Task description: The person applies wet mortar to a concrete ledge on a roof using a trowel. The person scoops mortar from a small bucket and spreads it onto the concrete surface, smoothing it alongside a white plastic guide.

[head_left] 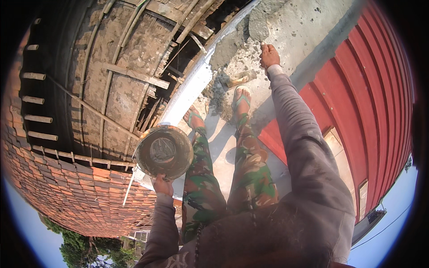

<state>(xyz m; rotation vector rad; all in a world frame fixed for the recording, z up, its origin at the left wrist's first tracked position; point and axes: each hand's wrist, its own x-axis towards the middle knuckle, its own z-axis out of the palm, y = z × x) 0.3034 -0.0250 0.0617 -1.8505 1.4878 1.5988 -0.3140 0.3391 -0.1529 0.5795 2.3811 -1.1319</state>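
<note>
Mortar (261, 24), grey, wet and lumpy, lies heaped on the pale concrete ledge (308, 31) at the top of the view, and the right hand (269, 54) is stretched out to its edge; whether those fingers are spread or closed on a tool I cannot tell. Largest around it, the red ribbed metal roofing (366, 98) slopes away on the right, smooth and ridged, and rough orange clay tiles (67, 187) curve below on the left, with bare bamboo battens (38, 118) over a dark open gap. The ledge is narrow and gritty, and both sandalled feet (241, 100) stand on it beside spilled mortar, so a slip on the wet patch could send the person toward the gap. A short wooden-handled tool (232, 81) lies by the toes and could be kicked off. The left hand (161, 184) is closed on the rim of a round, crusted metal bucket (164, 152) held out over the tiles; a tilt could drop its contents or the bucket itself
</note>
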